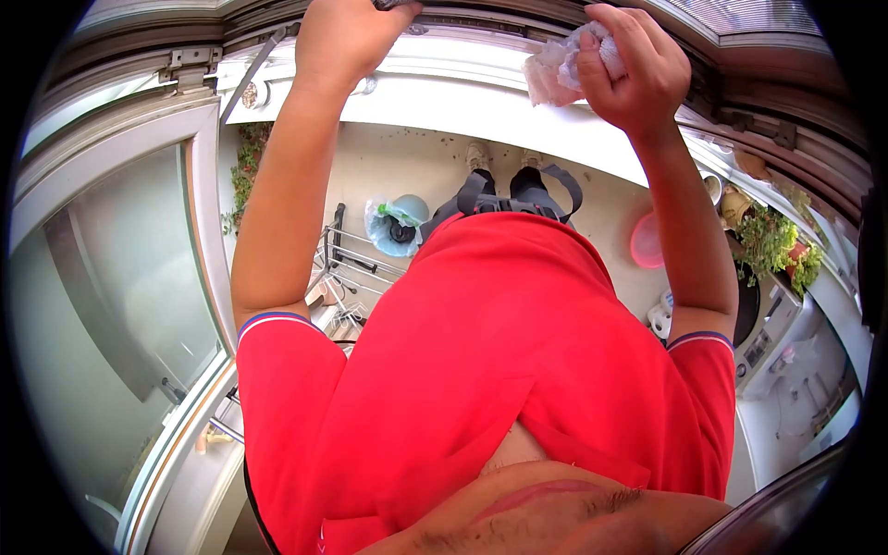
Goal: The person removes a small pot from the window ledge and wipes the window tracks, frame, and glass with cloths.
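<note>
Both arms reach up to the dark window frame (462, 20) along the top of the head view. At the upper right, my right hand (638, 69) is closed around a crumpled whitish cloth (560, 69), part of which hangs below the fingers, over the white ledge (444, 92). My left hand (347, 37) is at the frame's top edge, fingers curled round a small dark object (392, 5) that is mostly cut off by the picture edge; what it is I cannot make out.
An open glass window panel (129, 287) stands at the left. Below are a lined bin (396, 227), a metal rack (361, 264) and a pink basin (647, 240). Potted plants (772, 242) and a white machine (772, 338) are at the right.
</note>
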The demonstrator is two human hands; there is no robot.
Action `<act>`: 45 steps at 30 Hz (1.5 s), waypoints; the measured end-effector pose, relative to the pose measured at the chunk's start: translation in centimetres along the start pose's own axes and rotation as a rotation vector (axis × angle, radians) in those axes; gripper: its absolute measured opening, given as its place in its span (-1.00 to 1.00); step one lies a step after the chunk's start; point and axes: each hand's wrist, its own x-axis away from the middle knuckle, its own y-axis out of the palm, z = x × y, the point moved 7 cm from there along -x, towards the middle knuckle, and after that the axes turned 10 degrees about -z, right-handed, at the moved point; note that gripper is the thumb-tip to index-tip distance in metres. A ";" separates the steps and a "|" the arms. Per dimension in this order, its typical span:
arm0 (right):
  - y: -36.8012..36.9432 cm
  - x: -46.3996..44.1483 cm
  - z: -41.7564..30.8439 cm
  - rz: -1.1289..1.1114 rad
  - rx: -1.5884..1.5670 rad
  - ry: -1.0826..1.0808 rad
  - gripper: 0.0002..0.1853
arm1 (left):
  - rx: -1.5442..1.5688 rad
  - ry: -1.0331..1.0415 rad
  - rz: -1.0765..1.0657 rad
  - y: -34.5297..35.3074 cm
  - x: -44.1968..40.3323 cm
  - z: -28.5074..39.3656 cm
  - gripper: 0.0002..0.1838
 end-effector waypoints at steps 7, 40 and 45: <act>-0.1 0.1 0.3 0.027 -0.012 0.017 -0.71 | 0.138 -0.054 -0.071 0.2 -0.2 -0.2 -0.54; -0.1 -0.3 -0.1 -0.015 0.001 0.011 -0.72 | -0.037 -0.009 0.036 -1.4 0.6 1.9 -0.70; -0.2 0.0 -0.1 0.024 0.012 -0.027 -0.72 | 0.040 -0.047 -0.055 0.0 0.1 0.3 -0.58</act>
